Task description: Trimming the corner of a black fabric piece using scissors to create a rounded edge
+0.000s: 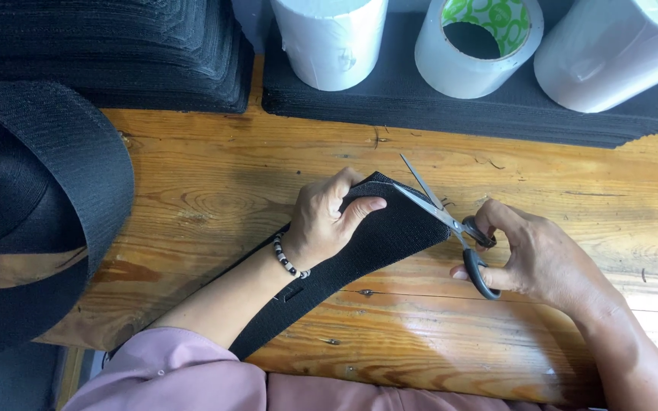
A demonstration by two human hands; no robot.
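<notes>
— Fingers first: how do they sit on the black strip?

— Those of the left hand are curled together over the far end of the black webbing strip, thumb on top, pinning it down to the wooden table. The right hand has thumb and fingers through the black loops of the scissors, clamped on the handles; the blades stand apart, straddling the strip's end corner.

— Where does the strip lie?

— Flat on the table between the two hands, running back under the left forearm toward the pink sleeve.

— And its long axis?

— Diagonal: from the near left, by the sleeve, up to the far right, where the cut end points toward the scissors. The blades cross that end from the right, tips aimed away and to the left.

— How would you expect it to handle?

— I judge it light and floppy along its length, yet dense across its width, with a rough woven face that should not slip under the fingers. Not fragile. Best taken just behind the cut line, as the left hand does, so the end stays flat.

— Anything else around?

— A big roll of black webbing at left, stacks of black sheets at the back, and white rolls standing on them.
</notes>
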